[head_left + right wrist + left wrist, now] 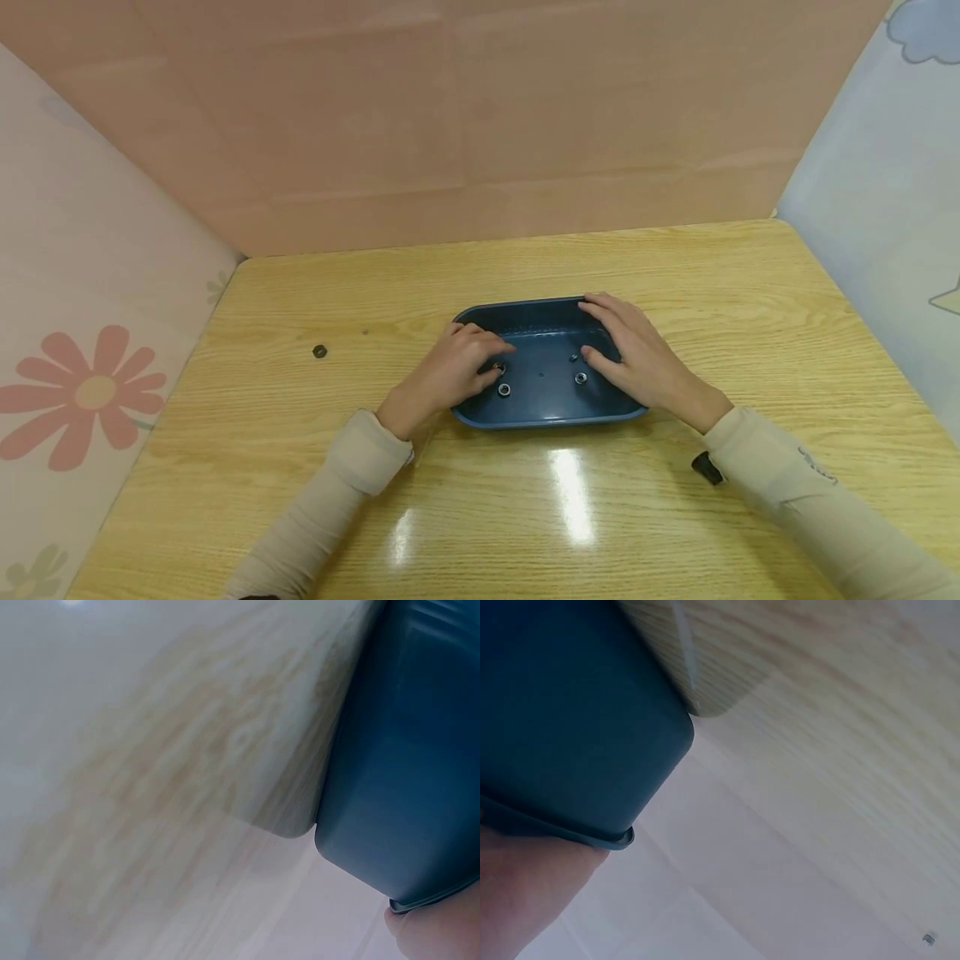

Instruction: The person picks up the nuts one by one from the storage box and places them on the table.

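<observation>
A blue rectangular plastic tray [547, 408] lies on the wooden table with several small metal nuts in it. My left hand [459, 367] reaches over the tray's left end, thumb and index finger apart. Close to that thumb is one nut [498, 367], partly covered, and just below it a second nut [504, 390]. My right hand [637, 354] lies over the right end, its fingertips at the far rim and its thumb inside. Near the right thumb are a tiny nut [573, 357] and a larger nut [581, 378]. Both wrist views show the tray's outer wall [585, 727] with skin against its rim.
A dark hex nut [319, 351] lies on the table [360, 283] left of the tray, with a tiny grey piece [365, 332] beyond it. A plain pinkish sheet [465, 125] rises behind the table. Patterned walls [97, 392] stand at either side.
</observation>
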Tool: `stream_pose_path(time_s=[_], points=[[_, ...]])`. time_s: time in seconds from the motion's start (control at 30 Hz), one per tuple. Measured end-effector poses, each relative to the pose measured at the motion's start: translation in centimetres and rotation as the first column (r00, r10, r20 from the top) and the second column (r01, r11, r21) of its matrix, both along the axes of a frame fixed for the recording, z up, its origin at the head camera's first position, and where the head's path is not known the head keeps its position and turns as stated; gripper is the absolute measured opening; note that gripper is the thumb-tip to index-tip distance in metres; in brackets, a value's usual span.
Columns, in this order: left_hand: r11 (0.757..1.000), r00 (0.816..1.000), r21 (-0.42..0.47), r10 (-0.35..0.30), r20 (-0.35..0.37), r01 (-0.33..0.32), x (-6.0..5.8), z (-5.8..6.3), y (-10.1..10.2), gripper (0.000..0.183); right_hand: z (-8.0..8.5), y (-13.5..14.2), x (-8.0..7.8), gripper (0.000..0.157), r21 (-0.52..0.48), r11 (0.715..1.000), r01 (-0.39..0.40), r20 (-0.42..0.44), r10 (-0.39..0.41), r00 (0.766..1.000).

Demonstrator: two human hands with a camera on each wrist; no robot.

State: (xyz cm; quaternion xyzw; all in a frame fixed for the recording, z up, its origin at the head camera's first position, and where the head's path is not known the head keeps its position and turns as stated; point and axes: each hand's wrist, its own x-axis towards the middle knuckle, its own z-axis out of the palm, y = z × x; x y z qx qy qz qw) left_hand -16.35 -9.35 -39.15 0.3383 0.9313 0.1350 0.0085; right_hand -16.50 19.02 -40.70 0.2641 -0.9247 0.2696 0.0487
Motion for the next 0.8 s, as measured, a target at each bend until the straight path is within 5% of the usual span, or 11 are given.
stream_pose_path(time_s=[0.8], points=[[0.988,0.998,-0.144,0.057,0.026,-0.053,-0.02,-0.27,0.7,0.034,0.0,0.13,-0.08,0.061,-0.002,1.0,-0.001,-0.012,0.001,1.0]])
